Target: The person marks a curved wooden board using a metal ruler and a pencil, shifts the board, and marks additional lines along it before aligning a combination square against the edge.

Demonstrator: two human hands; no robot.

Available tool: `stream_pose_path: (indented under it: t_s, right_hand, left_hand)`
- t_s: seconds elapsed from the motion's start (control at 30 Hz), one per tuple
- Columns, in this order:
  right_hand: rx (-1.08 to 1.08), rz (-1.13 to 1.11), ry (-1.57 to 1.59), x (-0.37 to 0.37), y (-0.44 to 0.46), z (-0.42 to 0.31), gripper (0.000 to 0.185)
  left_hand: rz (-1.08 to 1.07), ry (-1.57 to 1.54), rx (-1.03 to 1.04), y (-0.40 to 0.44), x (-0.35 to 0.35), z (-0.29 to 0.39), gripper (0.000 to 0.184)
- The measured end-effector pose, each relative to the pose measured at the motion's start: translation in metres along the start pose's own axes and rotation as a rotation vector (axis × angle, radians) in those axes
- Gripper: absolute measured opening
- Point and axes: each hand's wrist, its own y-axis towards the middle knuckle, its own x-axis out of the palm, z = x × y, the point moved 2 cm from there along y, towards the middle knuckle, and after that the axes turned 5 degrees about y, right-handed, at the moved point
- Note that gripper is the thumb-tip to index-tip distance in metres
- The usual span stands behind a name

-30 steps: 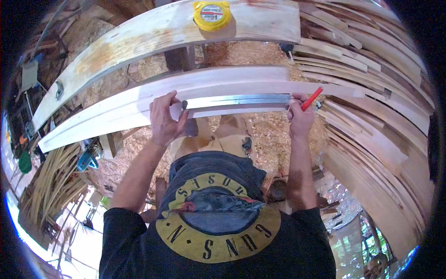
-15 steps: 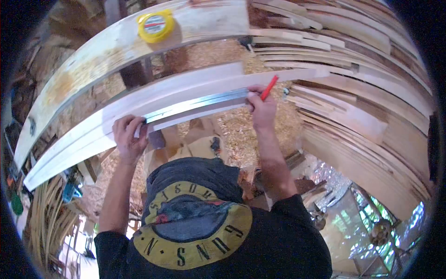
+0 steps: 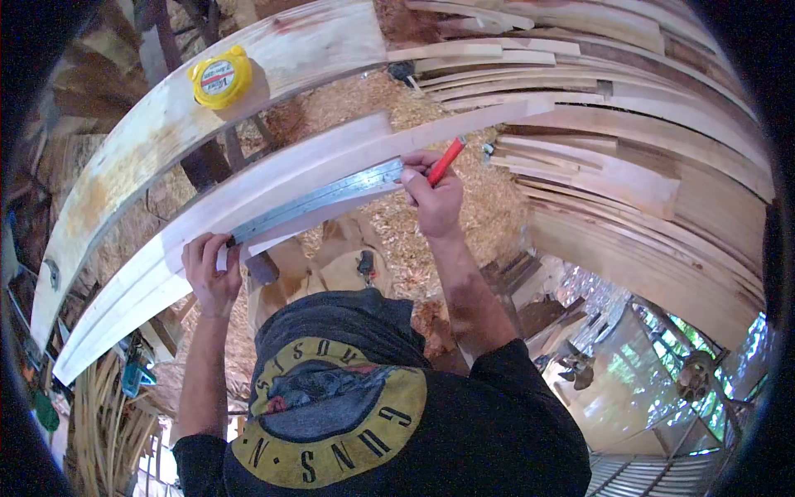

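Note:
A metal ruler (image 3: pixel 315 199) lies along a long pale board (image 3: pixel 273 178), tilted up toward the right. My left hand (image 3: pixel 213 272) grips the ruler's left end, with a small dark piece showing at the fingertips. At the ruler's other end, my right hand (image 3: pixel 432 195) has its fingers closed around that end and also holds a red pencil (image 3: pixel 446 161), which points up and to the right.
A yellow tape measure (image 3: pixel 222 77) rests on another board (image 3: pixel 124 157) beyond. Stacked planks (image 3: pixel 613 174) fill the right side. Thin wood strips (image 3: pixel 103 414) stand at lower left. Wood shavings (image 3: pixel 489 215) cover the ground.
The view has turned, so boards, tape measure and both hands appear farther left and more tilted. Both hands still hold the ruler's ends, and the red pencil stays in my right hand.

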Motion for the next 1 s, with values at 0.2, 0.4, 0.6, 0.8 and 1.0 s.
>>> stream_pose_path:
  t_s: [0.2,0.4,0.6,0.8,1.0]
  right_hand:
    - [-0.006,0.015,0.025,0.002,-0.001,0.000,0.024]
    - [0.069,0.057,-0.048,-0.004,0.006,0.013,0.021]
    - [0.086,0.075,-0.086,-0.009,0.017,0.030,0.016]
    - [0.021,0.080,-0.264,-0.009,0.014,0.033,0.014]
    - [-0.046,0.083,-0.215,-0.006,0.015,0.036,0.013]
  left_hand:
    - [-0.007,0.006,-0.013,-0.003,0.003,-0.003,0.030]
    - [-0.008,0.045,0.066,0.005,0.002,0.010,0.034]
    - [-0.072,0.016,0.160,0.019,0.014,0.023,0.038]
    - [-0.053,0.015,0.156,0.016,0.018,0.021,0.038]
    - [-0.081,0.054,0.128,0.017,0.016,0.024,0.038]
